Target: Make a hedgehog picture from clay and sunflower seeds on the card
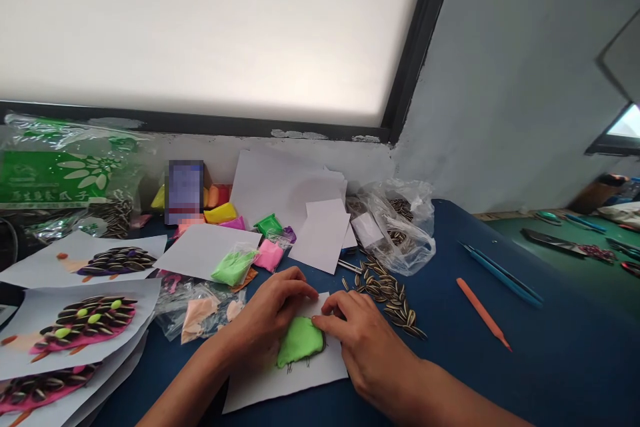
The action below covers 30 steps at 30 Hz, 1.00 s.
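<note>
A flattened piece of bright green modelling clay lies on a white sheet of paper in front of me. Short pencil lines show on the paper below the clay. My left hand curls over the clay's upper left edge, fingers bent and close together, its thumb partly hidden. At the upper right edge, the thumb and bent index finger of my right hand press on the clay. Striped sunflower seeds lie in a loose heap just beyond my right hand.
Left are sheets with seed-and-clay hedgehogs. Behind are clay packets, blank cards, a seed bag and a green-printed bag by the wall. An orange clay tool and blue tweezers lie right.
</note>
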{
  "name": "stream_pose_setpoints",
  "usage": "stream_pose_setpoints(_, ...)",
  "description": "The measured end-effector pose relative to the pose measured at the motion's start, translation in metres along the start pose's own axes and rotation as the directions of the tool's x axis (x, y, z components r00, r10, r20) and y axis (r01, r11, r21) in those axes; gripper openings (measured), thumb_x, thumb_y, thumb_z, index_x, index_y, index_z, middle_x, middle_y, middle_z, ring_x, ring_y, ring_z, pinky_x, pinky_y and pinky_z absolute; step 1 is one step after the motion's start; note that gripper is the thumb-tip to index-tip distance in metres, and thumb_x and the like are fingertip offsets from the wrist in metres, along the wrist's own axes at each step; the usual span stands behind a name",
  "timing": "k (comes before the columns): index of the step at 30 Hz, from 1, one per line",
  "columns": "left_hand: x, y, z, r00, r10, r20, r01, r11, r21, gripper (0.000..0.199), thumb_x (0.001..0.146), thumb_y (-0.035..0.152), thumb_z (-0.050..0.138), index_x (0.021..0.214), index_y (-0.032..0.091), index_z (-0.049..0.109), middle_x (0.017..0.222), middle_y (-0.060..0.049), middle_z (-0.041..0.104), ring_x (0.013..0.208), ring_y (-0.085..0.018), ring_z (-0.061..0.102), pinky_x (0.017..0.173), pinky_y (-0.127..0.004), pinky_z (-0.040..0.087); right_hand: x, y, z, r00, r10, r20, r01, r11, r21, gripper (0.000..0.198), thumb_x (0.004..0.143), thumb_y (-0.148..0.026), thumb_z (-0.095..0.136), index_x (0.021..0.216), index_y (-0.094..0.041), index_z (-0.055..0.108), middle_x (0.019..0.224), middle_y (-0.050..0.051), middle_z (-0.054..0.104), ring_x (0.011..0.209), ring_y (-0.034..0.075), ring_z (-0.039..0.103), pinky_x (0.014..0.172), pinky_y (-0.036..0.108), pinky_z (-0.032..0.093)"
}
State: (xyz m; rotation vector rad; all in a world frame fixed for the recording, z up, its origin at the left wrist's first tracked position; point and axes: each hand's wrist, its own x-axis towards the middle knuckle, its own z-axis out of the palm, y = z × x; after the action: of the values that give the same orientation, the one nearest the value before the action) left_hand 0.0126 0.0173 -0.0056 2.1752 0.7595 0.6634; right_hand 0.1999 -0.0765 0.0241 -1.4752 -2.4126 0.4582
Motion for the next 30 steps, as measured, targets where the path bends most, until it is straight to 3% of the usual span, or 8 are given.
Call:
stream_pose_setpoints(9, -0.001, -0.004, 0.002, 1.000, 0.014, -0.010, -0.014, 1.000, -0.016, 0.030, 0.094, 0.021, 0.042, 0.093, 0.018, 0.071, 0.089, -0.005, 0.059, 0.077, -0.015, 0.056, 0.066, -0.025, 0.042, -0.003, 0.002, -0.005, 0.999, -0.030, 0.014, 0.030, 0.999, -0.022, 0.050, 0.078, 0.000, 0.044, 0.121, -0.020, 0.061, 0.114, 0.008, 0.056, 0.102, 0.022, 0.048, 0.093, 0.037, 0.037)
stream_pose_setpoints(14, -0.001, -0.007, 0.002, 1.000, 0.018, -0.005, -0.018, 1.000, -0.011, 0.029, 0.094, 0.020, 0.042, 0.094, 0.018, 0.071, 0.090, -0.005, 0.059, 0.076, -0.014, 0.056, 0.066, -0.025, 0.042, -0.005, 0.000, -0.002, 0.997, -0.055, 0.052, 0.062, 0.988, -0.144, 0.050, 0.076, -0.004, 0.047, 0.123, -0.018, 0.060, 0.116, 0.011, 0.055, 0.098, 0.024, 0.047, 0.091, 0.038, 0.038)
stream_pose_setpoints(21, -0.001, -0.005, 0.000, 1.000, 0.016, 0.001, -0.016, 1.000, 0.007, 0.030, 0.095, 0.021, 0.042, 0.095, 0.018, 0.071, 0.091, -0.005, 0.059, 0.076, -0.014, 0.056, 0.068, -0.024, 0.043, -0.004, -0.004, 0.000, 0.989, -0.085, 0.123, 0.115, 0.958, -0.262, 0.050, 0.078, -0.013, 0.049, 0.128, -0.005, 0.055, 0.117, 0.019, 0.058, 0.102, 0.030, 0.051, 0.092, 0.046, 0.038)
stream_pose_setpoints(25, -0.001, -0.006, 0.000, 1.000, 0.024, 0.004, -0.024, 1.000, 0.012, 0.030, 0.095, 0.019, 0.041, 0.095, 0.018, 0.071, 0.090, -0.005, 0.059, 0.076, -0.014, 0.056, 0.068, -0.024, 0.044, -0.006, -0.003, -0.008, 0.984, -0.108, 0.140, 0.139, 0.963, -0.230, 0.059, 0.072, -0.009, 0.052, 0.132, -0.006, 0.051, 0.120, 0.017, 0.059, 0.102, 0.028, 0.053, 0.093, 0.042, 0.039)
stream_pose_setpoints(30, 0.000, -0.004, -0.001, 1.000, 0.022, 0.015, -0.022, 1.000, 0.020, 0.029, 0.094, 0.019, 0.042, 0.094, 0.018, 0.071, 0.089, -0.005, 0.059, 0.073, -0.014, 0.054, 0.068, -0.024, 0.045, -0.010, -0.005, -0.006, 0.974, -0.179, 0.142, 0.215, 0.927, -0.306, 0.050, 0.079, -0.022, 0.057, 0.125, -0.004, 0.057, 0.120, 0.024, 0.060, 0.104, 0.034, 0.055, 0.093, 0.047, 0.042)
